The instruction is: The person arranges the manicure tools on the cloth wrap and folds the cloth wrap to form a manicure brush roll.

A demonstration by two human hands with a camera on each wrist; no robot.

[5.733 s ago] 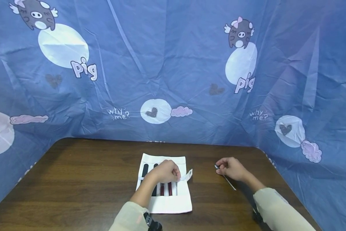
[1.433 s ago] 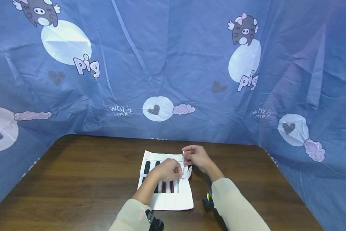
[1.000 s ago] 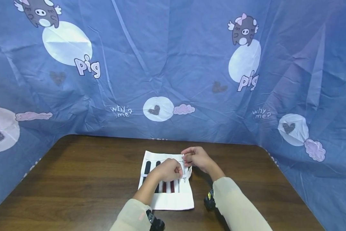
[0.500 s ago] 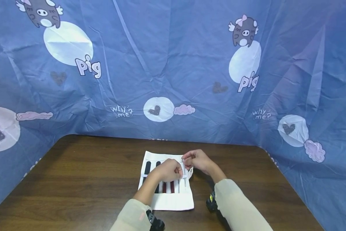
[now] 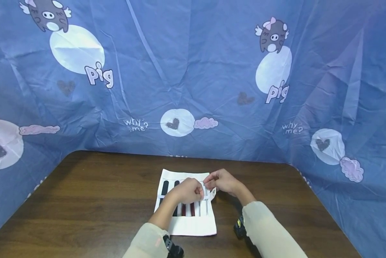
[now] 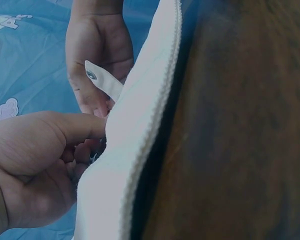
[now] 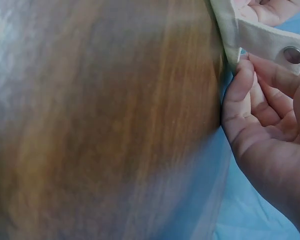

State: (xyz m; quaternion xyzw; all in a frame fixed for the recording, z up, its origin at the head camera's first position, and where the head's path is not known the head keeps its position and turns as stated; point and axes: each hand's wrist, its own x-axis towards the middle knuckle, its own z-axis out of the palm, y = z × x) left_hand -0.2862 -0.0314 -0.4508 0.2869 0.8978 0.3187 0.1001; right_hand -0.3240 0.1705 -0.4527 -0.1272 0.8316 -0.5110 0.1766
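A white fabric pouch lies unfolded on the table, with a white band running across it. My left hand reaches over the pouch and pinches the band near its right side. With the fingertips of my right hand I pinch the upper end of a thin metal rod, which lies under the band along the pouch's right edge. Beside it are another thin rod, dark red slim pieces and black flat, round-ended pieces. My left hand and forearm hide part of them.
A strap with a metal snap sticks out from the pouch's right edge, close to my right fingers. The brown wooden table extends around the pouch. A blue printed cloth hangs behind it.
Earlier my right hand held the rod off to the right. It has since come to the pouch and slid the rod down under the band toward me. My left hand has stayed at the band.
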